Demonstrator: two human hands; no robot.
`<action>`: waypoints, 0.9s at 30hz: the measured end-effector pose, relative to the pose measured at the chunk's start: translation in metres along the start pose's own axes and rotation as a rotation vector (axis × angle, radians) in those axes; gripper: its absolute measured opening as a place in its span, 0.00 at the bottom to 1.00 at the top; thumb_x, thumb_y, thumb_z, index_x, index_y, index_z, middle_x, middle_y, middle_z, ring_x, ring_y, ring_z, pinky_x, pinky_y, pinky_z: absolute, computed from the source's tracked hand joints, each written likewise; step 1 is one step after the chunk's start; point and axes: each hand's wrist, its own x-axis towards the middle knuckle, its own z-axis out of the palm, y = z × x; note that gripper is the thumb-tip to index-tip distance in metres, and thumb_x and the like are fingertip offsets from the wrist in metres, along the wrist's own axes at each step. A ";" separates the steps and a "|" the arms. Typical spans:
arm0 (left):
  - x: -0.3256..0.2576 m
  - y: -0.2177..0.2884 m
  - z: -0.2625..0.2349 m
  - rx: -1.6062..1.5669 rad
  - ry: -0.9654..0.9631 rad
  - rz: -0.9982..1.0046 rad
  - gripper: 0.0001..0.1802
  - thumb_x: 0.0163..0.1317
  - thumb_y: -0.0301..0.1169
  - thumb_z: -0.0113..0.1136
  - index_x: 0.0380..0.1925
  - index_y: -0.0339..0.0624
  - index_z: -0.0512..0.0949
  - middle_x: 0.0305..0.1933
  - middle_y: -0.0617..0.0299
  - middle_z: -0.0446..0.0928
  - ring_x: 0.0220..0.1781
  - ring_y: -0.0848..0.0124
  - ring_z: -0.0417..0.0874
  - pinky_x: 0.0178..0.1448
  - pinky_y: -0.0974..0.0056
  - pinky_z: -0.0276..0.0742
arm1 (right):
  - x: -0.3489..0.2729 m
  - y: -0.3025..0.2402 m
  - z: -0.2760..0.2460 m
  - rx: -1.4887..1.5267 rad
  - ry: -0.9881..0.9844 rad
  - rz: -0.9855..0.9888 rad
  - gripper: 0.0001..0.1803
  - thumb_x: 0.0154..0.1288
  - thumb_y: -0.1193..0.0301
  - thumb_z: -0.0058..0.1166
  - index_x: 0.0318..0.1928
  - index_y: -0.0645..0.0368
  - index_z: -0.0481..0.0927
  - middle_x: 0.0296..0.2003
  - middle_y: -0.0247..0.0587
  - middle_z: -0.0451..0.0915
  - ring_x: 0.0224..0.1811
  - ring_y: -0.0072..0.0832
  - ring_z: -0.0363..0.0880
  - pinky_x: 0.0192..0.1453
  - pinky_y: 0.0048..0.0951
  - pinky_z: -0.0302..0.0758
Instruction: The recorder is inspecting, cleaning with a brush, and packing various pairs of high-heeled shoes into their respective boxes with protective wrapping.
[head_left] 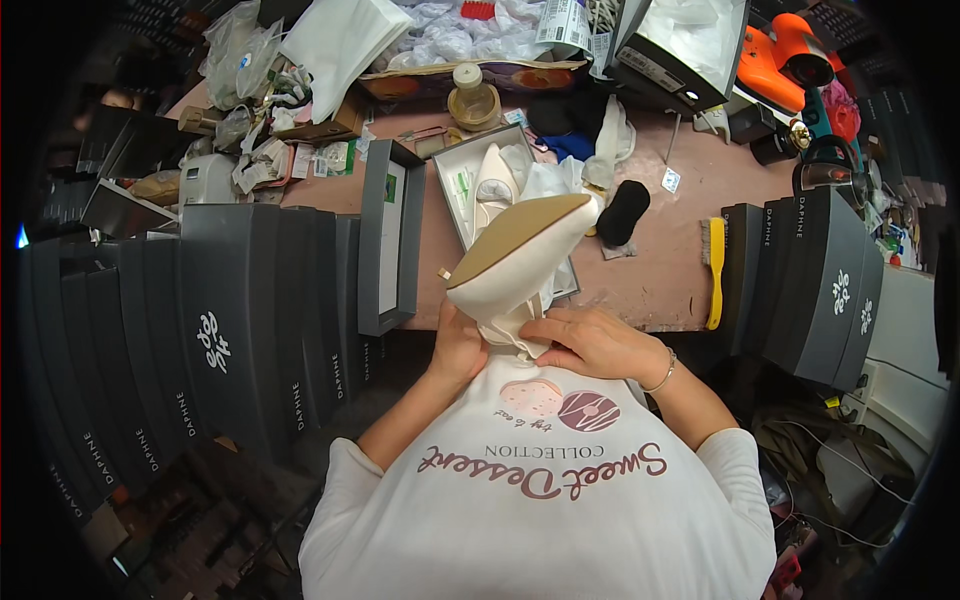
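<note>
A cream high-heeled shoe (520,255) with a tan sole is turned sole-up just above my chest. My left hand (457,345) grips its heel end from the left. My right hand (592,343) presses on the cream strap or cloth under the shoe's back, fingers curled over it. Behind the shoe an open grey shoebox (447,175) lies on the pink worktable (660,270); it holds a second cream shoe (492,180) and white tissue paper.
A grey box lid (390,240) lies left of the open box. Stacks of dark grey shoeboxes stand at left (230,330) and right (820,280). A yellow brush (714,270), a black cloth pad (622,212), a jar (472,98) and plastic bags clutter the table's back.
</note>
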 end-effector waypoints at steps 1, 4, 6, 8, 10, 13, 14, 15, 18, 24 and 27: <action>-0.002 0.000 0.000 0.032 -0.001 -0.002 0.17 0.68 0.33 0.52 0.52 0.34 0.70 0.51 0.59 0.76 0.51 0.73 0.77 0.53 0.67 0.75 | 0.000 0.001 0.000 0.015 0.001 -0.019 0.17 0.62 0.60 0.54 0.48 0.55 0.76 0.33 0.42 0.77 0.32 0.44 0.78 0.35 0.39 0.74; -0.004 0.004 0.004 0.081 0.018 -0.006 0.19 0.67 0.34 0.54 0.54 0.34 0.70 0.52 0.57 0.75 0.51 0.72 0.77 0.54 0.66 0.75 | -0.002 0.007 0.004 0.061 0.000 -0.016 0.17 0.63 0.61 0.54 0.48 0.55 0.75 0.34 0.42 0.77 0.34 0.44 0.78 0.37 0.39 0.74; -0.003 0.005 0.004 0.046 0.038 -0.003 0.19 0.67 0.33 0.54 0.54 0.34 0.69 0.52 0.57 0.75 0.52 0.71 0.77 0.54 0.66 0.75 | -0.003 0.005 0.006 0.057 0.022 0.008 0.15 0.62 0.62 0.55 0.46 0.56 0.75 0.34 0.42 0.77 0.33 0.44 0.78 0.37 0.39 0.74; -0.002 0.005 0.004 0.010 0.048 0.006 0.19 0.67 0.32 0.54 0.54 0.34 0.69 0.53 0.57 0.74 0.52 0.71 0.77 0.54 0.66 0.75 | -0.003 0.001 0.006 0.040 0.040 0.024 0.14 0.62 0.63 0.55 0.45 0.56 0.75 0.34 0.43 0.77 0.33 0.44 0.78 0.37 0.40 0.74; -0.002 0.006 0.006 -0.015 0.034 -0.003 0.19 0.67 0.31 0.53 0.55 0.34 0.68 0.53 0.56 0.74 0.52 0.71 0.77 0.55 0.65 0.75 | -0.001 -0.004 0.005 0.013 0.052 0.036 0.13 0.62 0.64 0.56 0.44 0.57 0.75 0.33 0.43 0.78 0.33 0.44 0.78 0.37 0.40 0.74; -0.003 0.003 0.004 0.014 0.028 0.015 0.18 0.68 0.30 0.52 0.55 0.34 0.68 0.53 0.56 0.74 0.52 0.71 0.77 0.55 0.65 0.74 | -0.001 -0.003 0.004 0.023 0.029 0.006 0.14 0.62 0.63 0.55 0.45 0.57 0.74 0.33 0.43 0.78 0.34 0.43 0.78 0.37 0.40 0.74; -0.003 0.002 0.003 0.034 0.029 0.026 0.18 0.68 0.30 0.52 0.55 0.34 0.68 0.53 0.56 0.74 0.52 0.71 0.77 0.55 0.65 0.74 | -0.001 -0.002 0.005 0.026 0.028 -0.002 0.15 0.62 0.63 0.55 0.45 0.57 0.74 0.33 0.43 0.78 0.34 0.43 0.78 0.37 0.40 0.74; -0.003 0.002 0.003 0.011 0.029 0.026 0.18 0.68 0.30 0.52 0.55 0.34 0.68 0.53 0.56 0.74 0.52 0.71 0.77 0.55 0.65 0.74 | -0.002 0.001 0.005 0.028 0.028 -0.010 0.15 0.62 0.63 0.55 0.46 0.57 0.74 0.32 0.43 0.78 0.34 0.43 0.78 0.37 0.40 0.74; -0.002 0.003 0.003 -0.044 0.023 0.020 0.18 0.67 0.30 0.53 0.54 0.34 0.69 0.52 0.56 0.74 0.52 0.71 0.77 0.55 0.66 0.74 | -0.002 -0.002 0.007 0.025 0.061 0.011 0.15 0.62 0.64 0.55 0.46 0.57 0.74 0.32 0.43 0.78 0.34 0.43 0.78 0.37 0.40 0.74; -0.007 -0.002 -0.002 0.090 0.015 0.032 0.17 0.67 0.30 0.53 0.54 0.33 0.69 0.51 0.56 0.75 0.51 0.71 0.78 0.54 0.66 0.75 | -0.002 -0.004 0.004 -0.024 0.022 -0.011 0.14 0.62 0.64 0.55 0.45 0.57 0.74 0.30 0.43 0.77 0.33 0.43 0.78 0.36 0.40 0.74; -0.006 -0.002 -0.004 0.097 0.036 0.015 0.17 0.68 0.30 0.52 0.53 0.33 0.69 0.51 0.56 0.75 0.50 0.71 0.78 0.53 0.67 0.75 | -0.003 -0.006 0.007 -0.020 0.091 -0.016 0.14 0.61 0.64 0.55 0.44 0.57 0.74 0.29 0.43 0.76 0.32 0.43 0.78 0.36 0.40 0.74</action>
